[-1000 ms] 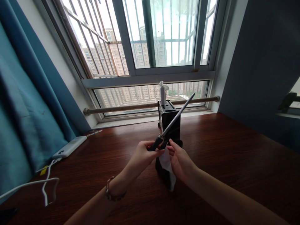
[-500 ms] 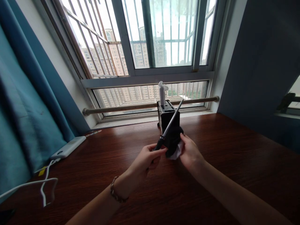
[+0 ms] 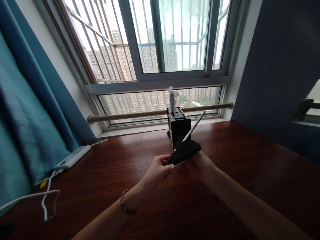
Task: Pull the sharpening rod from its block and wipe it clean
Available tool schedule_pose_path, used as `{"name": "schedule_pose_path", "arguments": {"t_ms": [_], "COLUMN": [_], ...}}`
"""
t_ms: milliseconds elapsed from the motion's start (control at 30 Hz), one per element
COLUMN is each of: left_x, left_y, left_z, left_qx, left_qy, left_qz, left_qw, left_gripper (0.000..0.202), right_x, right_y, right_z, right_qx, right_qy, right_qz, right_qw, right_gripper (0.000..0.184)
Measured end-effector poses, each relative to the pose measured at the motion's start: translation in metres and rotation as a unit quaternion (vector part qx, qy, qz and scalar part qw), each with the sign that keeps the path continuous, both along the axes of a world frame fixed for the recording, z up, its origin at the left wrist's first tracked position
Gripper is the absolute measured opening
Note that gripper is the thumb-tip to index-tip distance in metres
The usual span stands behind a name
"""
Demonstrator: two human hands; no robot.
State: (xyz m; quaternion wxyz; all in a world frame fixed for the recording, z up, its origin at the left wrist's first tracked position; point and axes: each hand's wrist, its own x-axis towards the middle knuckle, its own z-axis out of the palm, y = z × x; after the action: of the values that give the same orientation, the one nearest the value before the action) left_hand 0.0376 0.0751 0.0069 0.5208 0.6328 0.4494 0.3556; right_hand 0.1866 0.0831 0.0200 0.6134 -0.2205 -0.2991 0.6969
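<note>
A black cloth with a pale underside is folded over the lower part of a long, slim knife. The silver blade slants up to the right, out of the cloth. My left hand is closed around the knife's dark handle at the cloth's left edge; most of the handle is hidden. My right hand is closed on the cloth from beneath and the right, its fingertips largely covered. Directly behind both hands, a black tissue box stands on the brown wooden table, with a white tissue sticking up.
A white power strip with a white cable lies at the table's left, beside the blue curtain. Beyond the table's far edge are a metal rail and a barred window. A dark wall rises on the right.
The black cloth has come up over the handle end and lower blade. My right hand has turned beneath it. The blade has tipped further right and lower.
</note>
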Motion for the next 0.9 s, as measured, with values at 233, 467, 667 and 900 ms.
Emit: {"name": "schedule_pose_path", "arguments": {"t_ms": [233, 467, 667, 900], "left_x": [-0.014, -0.014, -0.008, -0.009], "left_y": [0.004, 0.014, 0.013, 0.005], "left_z": [0.004, 0.006, -0.002, -0.008], "left_qx": [0.267, -0.153, -0.054, 0.315], "left_qy": [0.369, -0.031, 0.024, 0.434], "left_qz": [0.079, -0.117, -0.068, 0.052], "left_qw": [0.887, 0.981, 0.996, 0.843], "left_gripper": [0.015, 0.029, 0.023, 0.026], "right_x": [0.001, 0.012, 0.018, 0.019], "right_y": [0.010, 0.028, 0.033, 0.041], "right_z": [-0.014, -0.020, -0.015, -0.017], "right_qx": [-0.033, -0.012, 0.011, -0.014], "right_qy": [-0.046, -0.049, -0.029, 0.033], "right_qz": [-0.039, -0.077, -0.082, -0.101], "right_qw": [0.998, 0.996, 0.996, 0.994], "right_gripper": [0.015, 0.016, 0.013, 0.010]}}
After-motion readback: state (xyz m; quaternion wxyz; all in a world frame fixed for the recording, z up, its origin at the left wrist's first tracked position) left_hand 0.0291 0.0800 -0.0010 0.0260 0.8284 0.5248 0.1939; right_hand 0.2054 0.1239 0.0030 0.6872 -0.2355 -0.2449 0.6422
